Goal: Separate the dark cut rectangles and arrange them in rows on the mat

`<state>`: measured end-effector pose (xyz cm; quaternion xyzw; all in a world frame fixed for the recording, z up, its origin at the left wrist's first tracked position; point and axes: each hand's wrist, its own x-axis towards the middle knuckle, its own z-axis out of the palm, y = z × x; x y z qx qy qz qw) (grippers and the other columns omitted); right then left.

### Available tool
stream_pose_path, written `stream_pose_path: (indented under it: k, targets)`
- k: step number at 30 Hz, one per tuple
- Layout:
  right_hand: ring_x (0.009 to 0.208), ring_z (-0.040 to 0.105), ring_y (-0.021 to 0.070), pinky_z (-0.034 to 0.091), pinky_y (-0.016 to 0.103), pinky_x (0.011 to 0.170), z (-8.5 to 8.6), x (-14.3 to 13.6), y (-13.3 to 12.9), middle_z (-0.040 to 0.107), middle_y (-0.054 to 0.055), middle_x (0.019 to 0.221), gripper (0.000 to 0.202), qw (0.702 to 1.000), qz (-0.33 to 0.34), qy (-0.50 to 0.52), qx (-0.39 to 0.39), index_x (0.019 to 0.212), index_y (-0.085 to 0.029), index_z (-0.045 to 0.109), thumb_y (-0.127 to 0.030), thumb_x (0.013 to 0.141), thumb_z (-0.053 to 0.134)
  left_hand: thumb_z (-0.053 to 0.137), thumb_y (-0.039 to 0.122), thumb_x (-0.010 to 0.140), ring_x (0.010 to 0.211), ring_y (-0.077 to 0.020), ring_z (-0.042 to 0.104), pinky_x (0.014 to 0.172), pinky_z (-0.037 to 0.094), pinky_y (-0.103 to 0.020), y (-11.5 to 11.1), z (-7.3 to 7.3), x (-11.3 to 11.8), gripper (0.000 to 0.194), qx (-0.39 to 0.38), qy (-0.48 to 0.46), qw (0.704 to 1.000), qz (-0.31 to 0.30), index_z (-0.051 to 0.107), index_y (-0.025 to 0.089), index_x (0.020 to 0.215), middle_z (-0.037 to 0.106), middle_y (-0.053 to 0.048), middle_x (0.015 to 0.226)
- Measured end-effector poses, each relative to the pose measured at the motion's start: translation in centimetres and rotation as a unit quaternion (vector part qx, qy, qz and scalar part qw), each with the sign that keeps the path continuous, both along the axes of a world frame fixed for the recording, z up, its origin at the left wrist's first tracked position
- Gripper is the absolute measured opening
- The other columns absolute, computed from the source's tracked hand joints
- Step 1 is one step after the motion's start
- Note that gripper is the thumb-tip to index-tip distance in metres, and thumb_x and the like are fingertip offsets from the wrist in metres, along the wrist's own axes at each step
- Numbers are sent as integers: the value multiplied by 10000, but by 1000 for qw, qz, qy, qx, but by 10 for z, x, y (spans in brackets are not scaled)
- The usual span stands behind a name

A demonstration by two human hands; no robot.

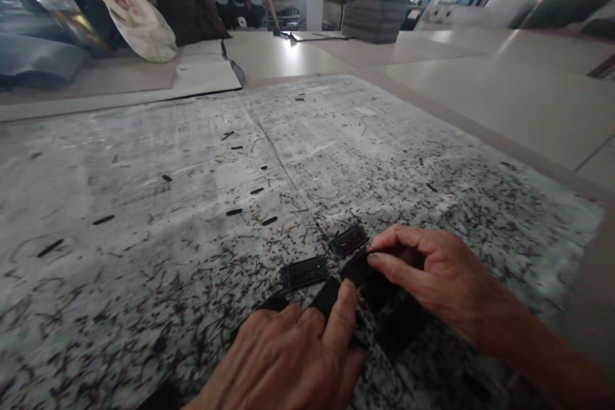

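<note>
Several small black rectangular pieces lie on the speckled white sheet at the lower middle. My right hand point(427, 275) pinches the edge of a black piece point(358, 267) between thumb and forefinger. Its other end lies beside the index fingertip of my left hand point(298, 352). That left hand rests palm down over other black pieces, its index finger stretched forward and the other fingers partly bent. Just beyond the hands are two dark pieces with brownish centres, one at the left point(305, 272) and one at the right point(349, 240).
Dark thread scraps and small black slivers point(257, 191) are scattered over the white sheet point(192, 160). A stack of grey sheets point(379, 3) stands on the table at the back. Cloth and a pale bag point(139, 19) lie at the back left.
</note>
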<state>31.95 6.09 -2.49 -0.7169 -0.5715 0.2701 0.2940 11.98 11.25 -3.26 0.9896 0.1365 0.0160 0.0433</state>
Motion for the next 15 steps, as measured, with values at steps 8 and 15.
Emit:
stream_pose_path:
  k: [8, 15]
  targets:
    - [523, 517, 96, 369, 203, 497, 3, -2, 4, 576, -51, 601, 108, 996, 8, -80, 29, 730, -190, 626, -114, 773, 564, 423, 234, 863, 500, -191, 634, 382, 488, -316, 2, -4, -1, 451, 6, 3, 1000, -8, 385, 69, 1281, 670, 9, 684]
    - [536, 525, 102, 373, 206, 504, 2, -4, 7, 578, -39, 618, 121, 994, 12, -108, 29, 718, -177, 612, -71, 750, 563, 424, 231, 862, 492, -177, 631, 373, 469, -310, 3, -7, -3, 439, 11, -21, 1000, -11, 393, 66, 1267, 661, 26, 662]
